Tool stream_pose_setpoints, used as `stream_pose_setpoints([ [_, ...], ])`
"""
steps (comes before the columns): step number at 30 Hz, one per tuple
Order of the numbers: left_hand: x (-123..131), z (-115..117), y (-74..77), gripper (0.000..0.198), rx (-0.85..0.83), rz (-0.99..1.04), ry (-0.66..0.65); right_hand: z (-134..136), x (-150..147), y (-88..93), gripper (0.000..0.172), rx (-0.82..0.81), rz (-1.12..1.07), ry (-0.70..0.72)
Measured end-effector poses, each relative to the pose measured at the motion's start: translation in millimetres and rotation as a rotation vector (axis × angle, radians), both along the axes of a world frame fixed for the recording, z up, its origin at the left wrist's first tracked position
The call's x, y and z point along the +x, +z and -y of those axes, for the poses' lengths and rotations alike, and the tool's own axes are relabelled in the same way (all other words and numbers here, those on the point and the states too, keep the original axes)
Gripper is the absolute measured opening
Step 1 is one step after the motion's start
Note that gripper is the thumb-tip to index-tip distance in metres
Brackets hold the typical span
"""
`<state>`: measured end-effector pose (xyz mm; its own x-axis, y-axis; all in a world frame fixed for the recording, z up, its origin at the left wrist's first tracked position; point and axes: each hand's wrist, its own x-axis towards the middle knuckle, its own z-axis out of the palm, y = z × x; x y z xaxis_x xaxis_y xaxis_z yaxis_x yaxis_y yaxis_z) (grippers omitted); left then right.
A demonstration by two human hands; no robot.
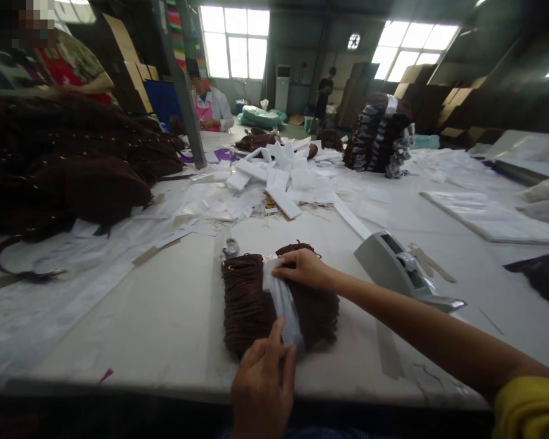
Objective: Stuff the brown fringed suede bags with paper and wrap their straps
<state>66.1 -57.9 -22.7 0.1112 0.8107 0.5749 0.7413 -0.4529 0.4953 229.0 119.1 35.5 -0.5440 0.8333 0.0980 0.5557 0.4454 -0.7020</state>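
Note:
A brown fringed bundle (242,305), perhaps a folded bag, lies on the white table in front of me. A translucent whitish plastic strip (287,311) runs down across its middle. My right hand (306,268) pinches the strip's upper end, near a small white patch on top of the bundle. At the near edge of the bundle, my left hand (263,378) has its thumb and index finger on the strip's lower end. Its other fingers are curled and partly hidden. A silvery ring-like piece (231,247) shows at the bundle's far left corner.
A grey tape dispenser (384,262) stands right of the bundle, under my forearm's far side. Behind are white paper pieces (283,177) and a tall banded brown stack (377,134). Brown bags (91,183) pile up left beside a metal post (185,91). Several people are farther back.

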Motion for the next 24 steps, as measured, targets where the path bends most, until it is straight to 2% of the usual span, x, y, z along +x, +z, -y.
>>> stream_pose_setpoints([
  [9,-6,-3,9.8,0.043,-0.118,-0.170,-0.014,7,3,-18.2,0.022,0.169,0.010,-0.061],
  [15,-7,-3,11.2,0.046,-0.154,-0.193,0.002,9,0,-19.9,0.021,0.171,-0.013,-0.096],
  [19,-5,-8,20.7,0.051,-0.372,-0.186,0.108,7,-2,-17.8,0.019,0.153,0.009,-0.113],
  [24,-1,-25,37.3,0.054,-0.616,-0.205,0.141,6,-4,-17.4,0.017,0.139,0.038,-0.135],
])
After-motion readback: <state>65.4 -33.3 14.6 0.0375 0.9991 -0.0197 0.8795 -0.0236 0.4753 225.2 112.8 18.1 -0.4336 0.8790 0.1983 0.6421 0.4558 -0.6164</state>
